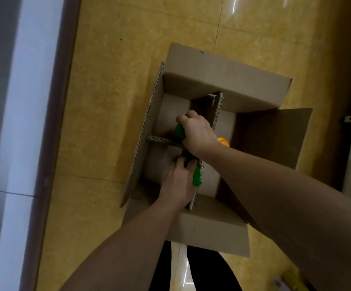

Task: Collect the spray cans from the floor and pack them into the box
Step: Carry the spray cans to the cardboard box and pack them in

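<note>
Dark trouser legs (210, 269) stand at the bottom. Two bare arms reach from there down into a brown cardboard box (227, 80) on the yellow floor (107, 80). The box flaps are folded out. Cardboard dividers (215, 110) cross inside and cut it into four parts.

The left grip (177, 181) is low in the near left part, with the back of the hand up. Its fingers curl round a green-capped can (196, 178), which sits right against the long divider. The right grip (197, 133) comes over the middle of the box with the wrist bent down. Its fingers wrap over the top of a second green-capped can (180, 131) in the far left part. Both grips are clenched on their cans.

Only the caps show. The hands hide the can bodies, so no label or writing can be read. Any print on the box is too dim to make out.

An orange cap (223, 141) peeks out just behind the right wrist, on the right side of the long divider.

Along the left runs a brown baseboard (55, 101) next to a white wall (21, 101).
</note>
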{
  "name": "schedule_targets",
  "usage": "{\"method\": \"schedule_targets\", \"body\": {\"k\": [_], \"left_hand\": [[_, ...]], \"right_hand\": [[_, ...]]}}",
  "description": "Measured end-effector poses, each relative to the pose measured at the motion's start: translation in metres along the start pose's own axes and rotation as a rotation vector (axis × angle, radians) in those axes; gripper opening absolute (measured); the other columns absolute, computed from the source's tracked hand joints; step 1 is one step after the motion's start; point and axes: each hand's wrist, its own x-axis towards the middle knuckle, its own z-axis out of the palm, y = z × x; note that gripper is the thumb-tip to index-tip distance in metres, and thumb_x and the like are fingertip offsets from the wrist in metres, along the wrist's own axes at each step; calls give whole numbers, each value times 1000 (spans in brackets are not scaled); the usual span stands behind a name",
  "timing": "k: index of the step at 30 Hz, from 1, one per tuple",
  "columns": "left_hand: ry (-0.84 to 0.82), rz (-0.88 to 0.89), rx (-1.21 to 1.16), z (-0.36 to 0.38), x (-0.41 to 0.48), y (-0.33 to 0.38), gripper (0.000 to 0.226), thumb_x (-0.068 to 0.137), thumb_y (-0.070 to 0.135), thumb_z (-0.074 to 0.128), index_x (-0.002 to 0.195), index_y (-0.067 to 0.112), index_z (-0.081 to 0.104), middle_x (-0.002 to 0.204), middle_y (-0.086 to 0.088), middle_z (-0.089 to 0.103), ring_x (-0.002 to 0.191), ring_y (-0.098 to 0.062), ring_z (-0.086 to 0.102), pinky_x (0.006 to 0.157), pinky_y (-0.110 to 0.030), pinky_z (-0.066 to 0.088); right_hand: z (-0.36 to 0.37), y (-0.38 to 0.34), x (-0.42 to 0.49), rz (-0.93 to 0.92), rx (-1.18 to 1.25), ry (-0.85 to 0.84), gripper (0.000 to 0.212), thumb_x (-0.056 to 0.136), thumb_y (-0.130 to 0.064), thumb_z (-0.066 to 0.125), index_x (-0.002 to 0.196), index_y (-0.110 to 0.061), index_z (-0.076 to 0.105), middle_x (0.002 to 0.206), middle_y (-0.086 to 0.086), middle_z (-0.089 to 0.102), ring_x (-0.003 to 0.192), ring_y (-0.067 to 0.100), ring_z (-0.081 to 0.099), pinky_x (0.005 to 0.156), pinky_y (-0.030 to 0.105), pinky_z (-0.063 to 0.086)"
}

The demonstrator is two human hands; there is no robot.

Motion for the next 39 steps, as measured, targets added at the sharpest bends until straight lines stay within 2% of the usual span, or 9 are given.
{"method": "schedule_targets", "body": {"k": [8,15,18,20,22,25,30,33,39], "left_hand": [[64,15,-8,3,14,5,69,90,27,73,149,23,38,141,-9,44,127,-28,47,101,-38,45],[66,3,-29,5,22,11,64,90,24,74,145,16,42,139,-12,48,124,-28,51,99,-35,46],[50,-5,-5,8,24,11,63,90,25,74,144,18,43,139,-11,48,123,-28,52,100,-36,48],[57,-14,-3,10,26,12,60,89,24,75,142,17,46,136,-10,49,121,-28,53,98,-37,48],[73,-27,-20,12,29,15,60,87,22,76,140,16,48,137,-10,49,120,-30,54,98,-39,48],[104,-34,-39,16,32,16,65,85,22,78,142,17,47,139,-11,48,119,-33,54,96,-41,48],[150,-20,-43,26,36,14,71,80,25,82,141,14,47,138,-13,47,123,-35,49,98,-44,47],[165,-64,-80,27,38,14,78,76,31,86,141,12,46,138,-12,46,124,-34,49,100,-46,47],[155,-138,-79,31,36,20,86,73,37,88,143,19,41,144,-9,41,129,-29,46,105,-43,46]], "right_hand": [[15,7,10,-28,-38,-65,52,88,3,65,137,-13,56,132,12,50,122,33,52,96,41,51],[18,9,17,-38,-36,-62,57,86,0,68,139,-14,53,132,12,52,122,33,53,97,42,51],[18,17,15,-55,31,-75,65,88,-18,74,147,-18,47,135,9,54,125,30,51,101,40,46],[19,26,11,-39,141,-24,66,91,-40,71,149,-19,46,134,9,59,125,27,53,102,39,45],[23,37,7,-6,233,114,59,95,-51,61,144,-18,52,129,8,64,122,25,57,101,38,47],[27,49,2,42,365,312,50,99,-49,55,133,-14,62,126,5,68,122,22,57,100,33,44],[34,60,-8,81,425,437,43,101,-46,53,122,-13,69,116,4,71,113,21,59,96,33,45],[38,66,-15,132,439,475,42,100,-46,53,118,-13,71,113,3,72,109,20,59,92,31,44],[35,78,-37,185,457,504,41,101,-45,53,119,-13,70,115,3,71,110,19,59,95,31,41]]}}
